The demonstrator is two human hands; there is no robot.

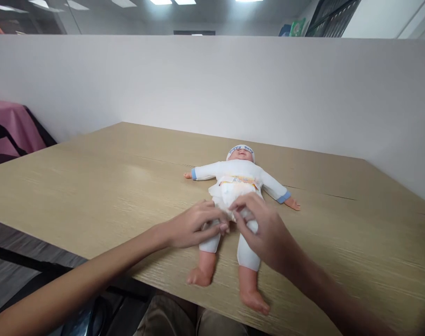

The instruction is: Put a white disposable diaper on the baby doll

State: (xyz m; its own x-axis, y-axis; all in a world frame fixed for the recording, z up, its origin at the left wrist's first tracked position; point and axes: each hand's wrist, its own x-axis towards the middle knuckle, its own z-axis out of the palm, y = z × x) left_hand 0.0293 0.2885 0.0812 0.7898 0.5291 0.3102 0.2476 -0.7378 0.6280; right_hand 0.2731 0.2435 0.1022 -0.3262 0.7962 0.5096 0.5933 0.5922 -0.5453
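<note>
A baby doll (237,173) lies on its back on the wooden table (93,186), head away from me, arms spread. It wears a white suit with blue cuffs, a white headband and a white diaper (233,190). Its bare feet reach the near table edge. My left hand (194,225) rests at the doll's left thigh, fingers curled together on the white clothing there. My right hand (264,228) hovers over the crotch, thumb and fingers pinched on the clothing just below the diaper. What exactly each pinch holds is partly hidden.
A white partition wall (212,84) stands behind the table. A pink-covered surface (9,130) sits at the far left. My knees in tan trousers (184,322) show under the near table edge.
</note>
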